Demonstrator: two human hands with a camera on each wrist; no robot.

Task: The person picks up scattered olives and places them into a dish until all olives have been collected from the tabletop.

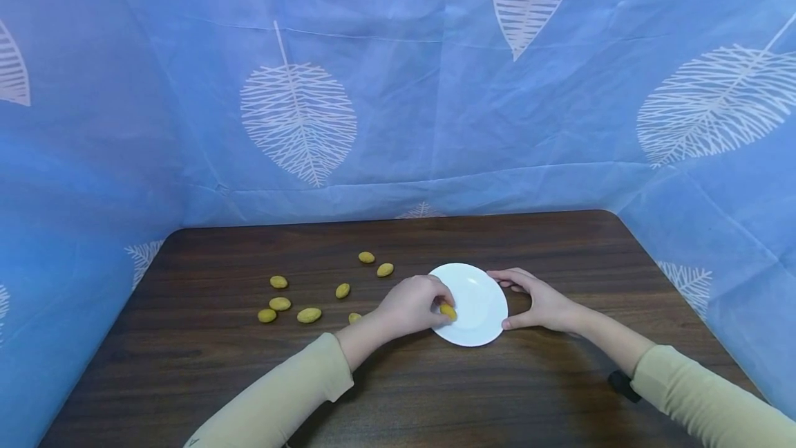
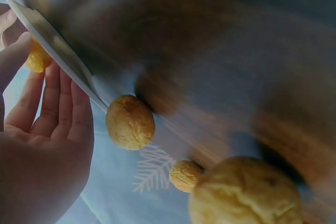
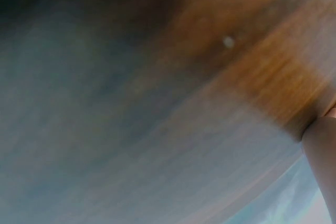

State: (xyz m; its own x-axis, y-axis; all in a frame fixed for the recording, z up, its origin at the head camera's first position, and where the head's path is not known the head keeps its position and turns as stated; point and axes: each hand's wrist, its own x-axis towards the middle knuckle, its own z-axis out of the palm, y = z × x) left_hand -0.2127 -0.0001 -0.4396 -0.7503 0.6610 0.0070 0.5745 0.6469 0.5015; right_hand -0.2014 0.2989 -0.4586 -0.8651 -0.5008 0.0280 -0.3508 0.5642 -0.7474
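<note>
Over the left part of a white plate, my left hand pinches a small yellow oval fruit between thumb and fingertips. The left wrist view shows this wrinkled yellow fruit between the thumb and fingers, close to the plate's rim. My right hand holds the plate at its right edge, thumb at the near side of the rim and fingers at the far side. In the right wrist view only a sliver of that hand appears at the right edge.
Several similar yellow fruits lie scattered left of the plate, among them one near the left forearm and one farther back. One fruit is partly hidden by the left wrist. The dark wooden table ends at blue leaf-patterned cloth.
</note>
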